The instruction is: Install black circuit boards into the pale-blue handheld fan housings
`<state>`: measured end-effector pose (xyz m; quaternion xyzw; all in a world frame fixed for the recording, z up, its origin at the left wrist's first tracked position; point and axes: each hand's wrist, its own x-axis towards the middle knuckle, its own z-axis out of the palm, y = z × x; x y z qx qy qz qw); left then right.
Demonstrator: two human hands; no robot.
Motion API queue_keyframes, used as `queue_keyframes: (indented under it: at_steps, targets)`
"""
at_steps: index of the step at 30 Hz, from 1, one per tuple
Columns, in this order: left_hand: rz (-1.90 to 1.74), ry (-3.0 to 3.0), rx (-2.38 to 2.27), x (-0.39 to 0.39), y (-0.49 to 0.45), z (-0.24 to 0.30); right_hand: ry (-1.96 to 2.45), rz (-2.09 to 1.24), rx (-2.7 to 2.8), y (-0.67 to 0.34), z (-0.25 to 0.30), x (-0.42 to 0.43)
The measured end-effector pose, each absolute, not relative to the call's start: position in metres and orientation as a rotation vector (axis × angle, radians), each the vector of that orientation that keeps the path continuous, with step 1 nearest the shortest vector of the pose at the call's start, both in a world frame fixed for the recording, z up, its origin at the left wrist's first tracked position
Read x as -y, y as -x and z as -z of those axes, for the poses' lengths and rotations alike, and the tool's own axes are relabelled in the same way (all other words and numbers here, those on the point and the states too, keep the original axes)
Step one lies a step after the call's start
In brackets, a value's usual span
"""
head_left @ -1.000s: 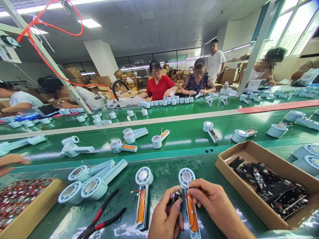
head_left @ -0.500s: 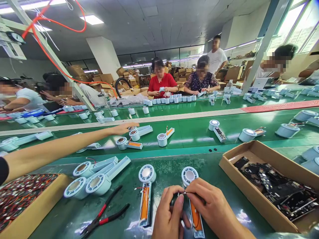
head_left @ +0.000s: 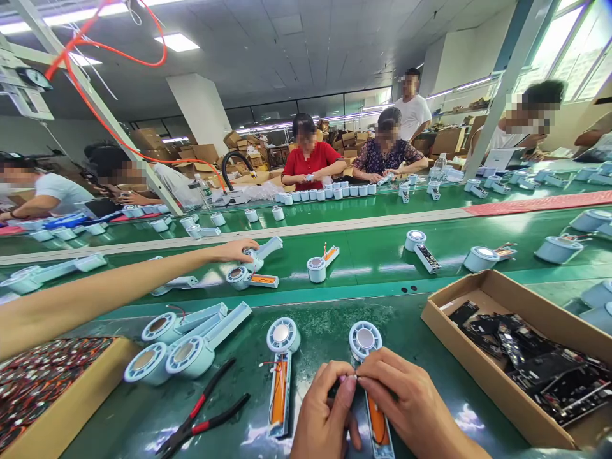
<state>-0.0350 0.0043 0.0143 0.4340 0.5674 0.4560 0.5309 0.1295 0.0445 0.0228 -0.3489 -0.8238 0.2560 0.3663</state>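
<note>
Just below the round head of a light blue housing (head_left: 365,336), my left hand (head_left: 325,411) and my right hand (head_left: 406,398) meet at their fingertips. Both are closed in a pinch on a tiny pale piece, apparently a wire connector (head_left: 356,375), mostly covered by the fingers. Under my right hand lies the housing's handle, with an orange insert (head_left: 379,421) and a dark wire in it. A second housing (head_left: 283,335) lies to the left, its orange insert (head_left: 278,398) showing and red wires ending in a small white plug.
Pliers (head_left: 191,421) with red-black handles lie at left, near several stacked housings (head_left: 191,357). A carton of wired parts (head_left: 52,382) stands far left, a carton of black circuit boards (head_left: 521,357) right. Another person's arm (head_left: 157,274) reaches across to the green belt (head_left: 368,261).
The other person's hand has closed on a housing on the belt and tilted it. Several belt housings have shifted slightly right. My hands remain nearly in place, fingertips slightly adjusted.
</note>
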Motion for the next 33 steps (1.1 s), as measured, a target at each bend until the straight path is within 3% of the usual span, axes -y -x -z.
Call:
queue_keyframes:
  at_steps: [11,25,33]
  targets:
    - [-1.075,-1.029,-1.292,-0.002,0.041,0.018,1.014,-0.550,2.116,-0.126,-0.010,-0.044]
    - [-1.266,-1.568,-1.520,0.001,0.033,0.022,0.902,-0.232,2.240,-0.119,-0.016,-0.045]
    - [-1.463,-1.800,-1.542,0.001,0.019,0.032,0.925,-0.307,2.261,-0.116,-0.018,-0.045]
